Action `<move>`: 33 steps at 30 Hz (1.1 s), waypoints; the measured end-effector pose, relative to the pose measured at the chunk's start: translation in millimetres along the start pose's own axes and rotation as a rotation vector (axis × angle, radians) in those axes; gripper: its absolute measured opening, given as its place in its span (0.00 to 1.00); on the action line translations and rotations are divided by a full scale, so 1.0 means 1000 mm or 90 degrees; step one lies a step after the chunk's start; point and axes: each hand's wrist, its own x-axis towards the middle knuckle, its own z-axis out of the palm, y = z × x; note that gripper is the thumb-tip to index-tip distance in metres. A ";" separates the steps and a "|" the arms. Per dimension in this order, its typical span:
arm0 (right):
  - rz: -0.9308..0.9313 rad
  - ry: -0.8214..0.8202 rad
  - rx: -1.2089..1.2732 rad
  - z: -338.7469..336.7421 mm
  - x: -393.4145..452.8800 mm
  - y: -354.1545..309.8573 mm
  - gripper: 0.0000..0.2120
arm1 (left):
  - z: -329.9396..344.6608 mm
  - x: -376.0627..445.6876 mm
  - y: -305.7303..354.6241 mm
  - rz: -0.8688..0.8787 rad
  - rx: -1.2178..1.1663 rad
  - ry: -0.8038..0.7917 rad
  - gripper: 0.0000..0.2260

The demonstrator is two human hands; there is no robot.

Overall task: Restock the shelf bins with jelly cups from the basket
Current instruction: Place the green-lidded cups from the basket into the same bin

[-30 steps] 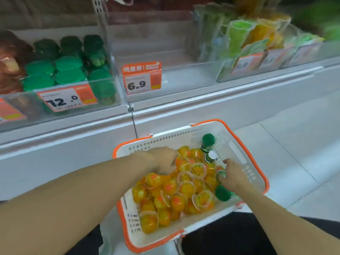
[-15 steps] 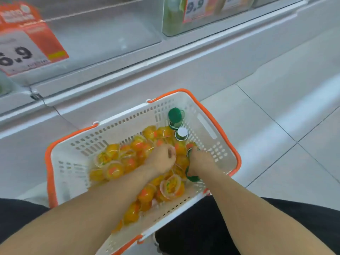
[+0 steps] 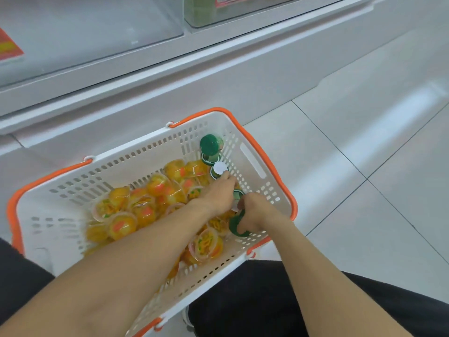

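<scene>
Since half a second ago the left hand (image 3: 216, 193) has reached right, fingertips touching a white-lidded cup (image 3: 219, 169); the right hand (image 3: 255, 212) clamps a green jelly cup (image 3: 235, 227) inside the basket (image 3: 252, 152)

Both forearms are bare and extend forward and downward from the lower edge of the view, converging toward the right of centre. The left hand (image 3: 217, 193) lies palm down with the back of the hand uppermost, wrist straight, fingers reaching forward and curled slightly at the tips. The right hand (image 3: 255, 213) sits just beside it, nearly touching at the knuckles, with the wrist bent down and the fingers closed around a green jelly cup (image 3: 235, 226). The left fingertips are partly hidden, so whether they grip anything cannot be determined. Dark trouser legs show below both forearms.
</scene>
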 end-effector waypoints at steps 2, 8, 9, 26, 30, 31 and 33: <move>0.005 -0.016 0.011 -0.026 -0.006 0.008 0.24 | 0.006 0.002 -0.001 0.045 0.088 -0.033 0.17; -0.034 0.009 0.149 -0.085 -0.032 0.020 0.20 | 0.020 0.006 0.005 -0.002 0.152 -0.044 0.26; -0.037 0.009 0.186 -0.089 -0.034 0.022 0.18 | 0.021 0.006 0.005 -0.004 0.138 -0.017 0.24; 0.065 0.189 0.558 -0.120 -0.047 0.027 0.11 | -0.035 -0.032 -0.001 -0.078 -0.292 0.015 0.23; 0.030 0.090 0.830 -0.121 -0.053 -0.015 0.14 | -0.080 -0.068 -0.023 -0.140 -0.733 -0.130 0.18; 0.009 0.042 0.871 -0.120 -0.053 -0.026 0.16 | -0.088 -0.079 -0.029 -0.132 -0.839 -0.136 0.18; -0.039 -0.051 0.904 -0.119 -0.053 -0.050 0.19 | -0.103 -0.102 -0.041 -0.092 -1.006 -0.111 0.21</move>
